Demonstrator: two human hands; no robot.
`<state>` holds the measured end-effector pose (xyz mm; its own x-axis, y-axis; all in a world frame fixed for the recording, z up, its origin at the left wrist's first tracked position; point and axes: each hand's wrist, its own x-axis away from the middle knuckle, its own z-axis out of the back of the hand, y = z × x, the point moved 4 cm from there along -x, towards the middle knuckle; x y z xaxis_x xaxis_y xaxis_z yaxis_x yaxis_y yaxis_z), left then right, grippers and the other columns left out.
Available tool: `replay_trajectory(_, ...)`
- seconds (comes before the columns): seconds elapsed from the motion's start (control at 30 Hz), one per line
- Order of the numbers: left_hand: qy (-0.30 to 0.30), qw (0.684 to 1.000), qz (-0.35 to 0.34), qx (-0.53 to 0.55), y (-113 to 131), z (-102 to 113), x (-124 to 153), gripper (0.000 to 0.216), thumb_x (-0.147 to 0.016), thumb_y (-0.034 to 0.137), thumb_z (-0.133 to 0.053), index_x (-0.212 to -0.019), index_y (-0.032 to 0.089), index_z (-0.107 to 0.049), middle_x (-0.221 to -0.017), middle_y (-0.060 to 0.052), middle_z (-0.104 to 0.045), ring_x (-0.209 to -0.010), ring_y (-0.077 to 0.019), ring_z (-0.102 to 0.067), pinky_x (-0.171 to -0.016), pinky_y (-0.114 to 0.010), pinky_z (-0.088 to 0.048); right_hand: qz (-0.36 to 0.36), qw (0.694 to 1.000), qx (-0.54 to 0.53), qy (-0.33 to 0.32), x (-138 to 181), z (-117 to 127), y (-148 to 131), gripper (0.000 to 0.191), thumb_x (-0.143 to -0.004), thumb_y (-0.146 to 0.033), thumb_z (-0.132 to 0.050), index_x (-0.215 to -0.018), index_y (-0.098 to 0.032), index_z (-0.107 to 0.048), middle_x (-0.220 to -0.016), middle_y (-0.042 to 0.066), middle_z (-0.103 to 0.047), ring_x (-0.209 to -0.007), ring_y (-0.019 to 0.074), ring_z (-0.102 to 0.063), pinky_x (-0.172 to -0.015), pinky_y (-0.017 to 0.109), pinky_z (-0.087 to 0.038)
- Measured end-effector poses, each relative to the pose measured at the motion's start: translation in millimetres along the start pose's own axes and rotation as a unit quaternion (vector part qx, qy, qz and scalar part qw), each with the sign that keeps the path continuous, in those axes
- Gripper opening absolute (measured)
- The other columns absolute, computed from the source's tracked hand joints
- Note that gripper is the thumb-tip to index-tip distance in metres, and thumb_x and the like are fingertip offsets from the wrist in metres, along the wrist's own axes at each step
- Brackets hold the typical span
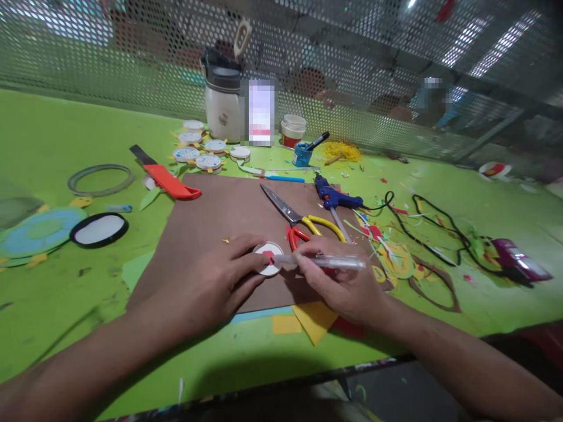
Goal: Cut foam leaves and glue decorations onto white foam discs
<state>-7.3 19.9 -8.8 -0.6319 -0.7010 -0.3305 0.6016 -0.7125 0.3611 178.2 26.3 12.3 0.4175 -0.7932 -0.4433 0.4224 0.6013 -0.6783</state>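
Note:
My left hand (215, 281) presses down on a small white disc (266, 265) with a red patch, which lies on a brown sheet (220, 208). Index finger and thumb flank the disc. My right hand (341, 284) grips a clear pen (328, 261) laid nearly flat, its tip pointing left onto the red patch of the disc. Scissors (303, 223) with red and yellow handles lie just behind both hands. A blue glue gun (334, 198) rests beside them.
An orange cutter (169, 180), several small white discs (206, 152), a jug (222, 99) and a small pot (292, 130) stand at the back. Rings and ovals (99, 230) lie left. A black cable (433, 225), paper scraps and a purple object (519, 264) lie right. Perforated metal mesh (132, 53) walls the far edge.

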Motion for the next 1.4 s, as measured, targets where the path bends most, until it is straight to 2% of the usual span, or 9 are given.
replay_trajectory(0.13,-0.017,0.992,-0.003,-0.128,13,-1,2,0.036,-0.092,0.025,-0.048,-0.126,0.016,-0.057,-0.130,-0.021,-0.053,-0.125,-0.0384,-0.045,-0.094,-0.054,-0.044,-0.005,1.000,-0.006,0.001,0,0,1,0.010,-0.089,-0.019,-0.056,-0.086,-0.020,-0.065,-0.077,0.000,-0.067,-0.069,0.0137,-0.061,-0.067,0.027,-0.047)
replay_trajectory(0.2,-0.022,0.984,-0.013,-0.176,19,-1,1,0.037,-0.092,0.025,-0.048,-0.126,0.012,-0.056,-0.127,-0.024,-0.053,-0.126,-0.0411,-0.043,-0.094,-0.056,-0.043,-0.013,1.000,-0.010,-0.006,-1,0,2,0.011,-0.089,-0.020,-0.055,-0.085,-0.019,-0.065,-0.074,0.000,-0.065,-0.067,0.0131,-0.060,-0.065,0.026,-0.046)
replay_trajectory(0.43,-0.003,0.965,-0.038,-0.258,31,1,-3,0.028,-0.092,0.024,-0.048,-0.110,0.011,-0.065,-0.102,-0.018,-0.060,-0.100,-0.0347,-0.054,-0.082,-0.049,-0.046,-0.065,0.996,-0.061,-0.003,-2,-2,6,0.012,-0.090,-0.020,-0.054,-0.082,-0.018,-0.063,-0.067,-0.003,-0.060,-0.059,0.0101,-0.055,-0.057,0.022,-0.043)
replay_trajectory(0.57,0.010,0.953,-0.044,-0.299,34,1,-1,0.025,-0.089,0.024,-0.051,-0.103,0.011,-0.068,-0.086,-0.014,-0.061,-0.082,-0.0302,-0.053,-0.072,-0.044,-0.045,-0.090,0.992,-0.086,-0.003,-3,-3,7,0.013,-0.090,-0.020,-0.054,-0.082,-0.017,-0.063,-0.066,-0.002,-0.061,-0.058,0.0096,-0.055,-0.055,0.020,-0.043)
replay_trajectory(0.73,0.000,0.939,-0.083,-0.335,38,0,1,0.029,-0.082,0.012,-0.054,-0.107,0.007,-0.068,-0.084,-0.014,-0.062,-0.075,-0.0281,-0.051,-0.068,-0.043,-0.041,-0.115,0.988,-0.105,0.000,-4,-3,7,0.013,-0.089,-0.020,-0.055,-0.079,-0.017,-0.063,-0.063,-0.003,-0.060,-0.056,0.0093,-0.055,-0.054,0.020,-0.044)
replay_trajectory(0.93,-0.003,0.943,-0.066,-0.326,33,-4,3,0.033,-0.079,0.014,-0.057,-0.109,0.007,-0.067,-0.086,-0.014,-0.064,-0.077,-0.0287,-0.053,-0.069,-0.042,-0.039,-0.172,0.978,-0.119,0.027,-11,6,4,0.015,-0.088,-0.026,-0.056,-0.080,-0.016,-0.063,-0.061,-0.002,-0.059,-0.053,0.0098,-0.053,-0.051,0.022,-0.043)
replay_trajectory(1.07,-0.004,0.941,-0.070,-0.331,31,-7,4,0.035,-0.079,0.015,-0.057,-0.112,0.005,-0.065,-0.084,-0.014,-0.065,-0.070,-0.0269,-0.055,-0.066,-0.042,-0.038,-0.173,0.978,-0.108,-0.039,-27,6,-3,0.012,-0.087,-0.023,-0.057,-0.081,-0.014,-0.064,-0.061,-0.002,-0.058,-0.055,0.0088,-0.051,-0.053,0.021,-0.042)
replay_trajectory(1.2,-0.011,0.942,-0.072,-0.326,30,-9,6,0.036,-0.079,0.014,-0.057,-0.113,0.004,-0.064,-0.077,-0.011,-0.065,-0.063,-0.0244,-0.055,-0.060,-0.040,-0.035,-0.202,0.962,-0.150,-0.107,-41,0,-7,0.006,-0.084,-0.015,-0.059,-0.078,-0.014,-0.062,-0.063,-0.004,-0.058,-0.053,0.0071,-0.049,-0.050,0.019,-0.040)
replay_trajectory(1.4,-0.028,0.949,-0.061,-0.307,29,-12,8,0.034,-0.079,0.014,-0.056,-0.111,0.003,-0.062,-0.073,-0.009,-0.065,-0.058,-0.0243,-0.056,-0.060,-0.041,-0.036,-0.207,0.960,-0.137,-0.130,-46,-7,-2,0.006,-0.085,-0.019,-0.058,-0.080,-0.016,-0.059,-0.064,-0.004,-0.059,-0.055,0.0086,-0.053,-0.051,0.020,-0.041)
